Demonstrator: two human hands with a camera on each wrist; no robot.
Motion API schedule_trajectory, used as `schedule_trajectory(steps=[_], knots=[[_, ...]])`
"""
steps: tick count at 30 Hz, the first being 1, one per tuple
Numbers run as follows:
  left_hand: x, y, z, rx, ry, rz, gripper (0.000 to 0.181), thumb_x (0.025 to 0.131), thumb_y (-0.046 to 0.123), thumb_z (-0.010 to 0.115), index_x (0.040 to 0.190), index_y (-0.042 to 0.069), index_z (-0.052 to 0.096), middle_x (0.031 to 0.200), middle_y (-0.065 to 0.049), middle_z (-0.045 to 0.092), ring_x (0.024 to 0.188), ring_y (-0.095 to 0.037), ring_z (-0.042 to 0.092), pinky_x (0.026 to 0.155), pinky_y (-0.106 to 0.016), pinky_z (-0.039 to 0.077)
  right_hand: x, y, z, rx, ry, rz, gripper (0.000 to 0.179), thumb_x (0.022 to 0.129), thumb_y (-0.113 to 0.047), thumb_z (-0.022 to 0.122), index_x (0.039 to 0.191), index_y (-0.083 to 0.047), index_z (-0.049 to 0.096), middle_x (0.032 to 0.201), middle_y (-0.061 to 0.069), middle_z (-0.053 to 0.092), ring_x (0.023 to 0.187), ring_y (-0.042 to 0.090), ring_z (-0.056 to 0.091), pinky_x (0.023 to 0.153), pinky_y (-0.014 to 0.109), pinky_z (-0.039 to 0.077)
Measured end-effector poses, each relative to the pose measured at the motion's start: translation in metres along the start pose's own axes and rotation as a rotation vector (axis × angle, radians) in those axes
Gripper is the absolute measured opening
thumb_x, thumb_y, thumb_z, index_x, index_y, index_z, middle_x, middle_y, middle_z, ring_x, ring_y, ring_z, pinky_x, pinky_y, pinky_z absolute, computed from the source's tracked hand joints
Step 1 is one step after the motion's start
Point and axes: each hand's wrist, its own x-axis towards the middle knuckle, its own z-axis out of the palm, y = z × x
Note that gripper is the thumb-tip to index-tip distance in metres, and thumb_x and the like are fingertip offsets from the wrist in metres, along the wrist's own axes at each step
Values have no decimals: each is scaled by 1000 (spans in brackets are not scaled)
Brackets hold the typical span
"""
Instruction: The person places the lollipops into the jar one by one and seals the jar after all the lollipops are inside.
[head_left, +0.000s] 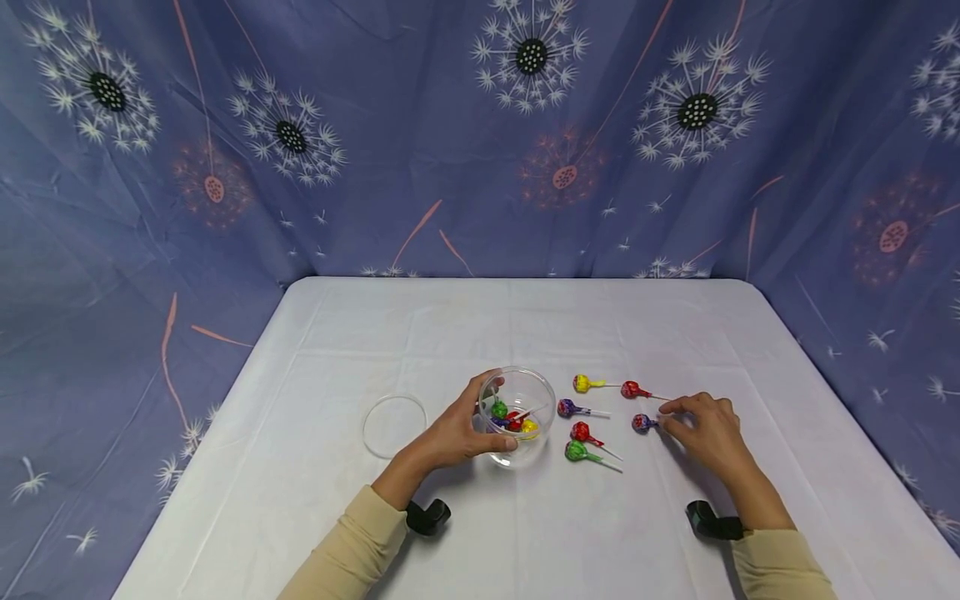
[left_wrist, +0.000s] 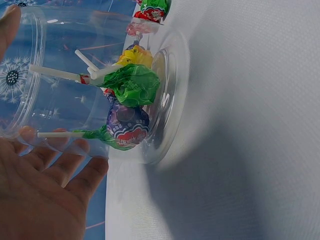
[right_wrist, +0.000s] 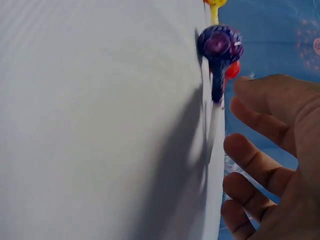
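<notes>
My left hand (head_left: 457,429) grips a clear plastic jar (head_left: 551,400) from its left side, thumb at the front and fingers round the back. Several wrapped lollipops lie in the jar, among them a green lollipop (left_wrist: 135,85) and a purple one (left_wrist: 127,120). On the right, my right hand (head_left: 708,429) is beside a purple lollipop (right_wrist: 220,45) on the table. Its fingers are loosely bent near the stick, and the right wrist view shows a small gap between thumb and wrapper. A red lollipop (head_left: 632,389) lies just beyond that hand.
Between the hands lie a yellow lollipop (head_left: 582,383), another purple lollipop (head_left: 566,407), a red one (head_left: 581,432) and a green one (head_left: 576,451). A clear round lid or ring (head_left: 365,429) lies left of the jar on the white-covered table (head_left: 300,400). Patterned blue cloth (head_left: 420,167) hangs around the table.
</notes>
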Motion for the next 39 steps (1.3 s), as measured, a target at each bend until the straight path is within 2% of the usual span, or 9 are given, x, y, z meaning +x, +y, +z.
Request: schedule_trajectory(steps=[5, 9, 16, 23, 32, 39], knots=[[0, 0, -1, 2, 1, 0, 95, 72, 43, 80, 145, 39, 18, 152, 3, 33, 139, -24, 34, 115, -51, 26, -2, 7, 1, -12, -55, 32, 16, 81, -12, 68, 95, -6, 70, 97, 20, 58, 94, 35, 40, 80, 50, 24], [0, 0, -1, -2, 3, 3, 96, 73, 42, 80, 146, 37, 18, 152, 4, 33, 139, -23, 34, 115, -51, 26, -3, 12, 2, -14, -68, 36, 16, 81, -10, 67, 96, -6, 71, 96, 19, 58, 93, 34, 41, 78, 49, 24], [-1, 1, -1, -12, -6, 7, 96, 73, 42, 79, 146, 38, 18, 153, 3, 32, 140, -23, 32, 115, -50, 25, -6, 16, 3, -14, -41, 10, 13, 79, -9, 70, 92, -8, 72, 96, 18, 58, 92, 33, 41, 75, 45, 25], [-1, 2, -1, -9, -4, 7, 96, 74, 41, 79, 147, 34, 18, 152, 4, 32, 140, -24, 31, 116, -52, 23, -7, 19, 6, -15, -29, 6, 7, 79, -10, 70, 86, -9, 71, 94, 17, 57, 91, 34, 40, 75, 47, 24], [-1, 1, 0, 7, 1, -1, 97, 73, 42, 79, 147, 33, 18, 152, 7, 33, 141, -22, 30, 116, -52, 22, -8, 14, 2, 4, -25, 15, 7, 82, -10, 67, 88, -9, 71, 91, 15, 57, 89, 29, 39, 70, 36, 24], [-1, 1, 0, 13, 4, -5, 96, 73, 42, 79, 147, 34, 18, 151, 7, 33, 141, -21, 30, 116, -51, 22, -5, 4, -1, 74, 59, -53, 6, 83, -8, 68, 87, -9, 72, 93, 13, 61, 92, 24, 41, 69, 29, 29]])
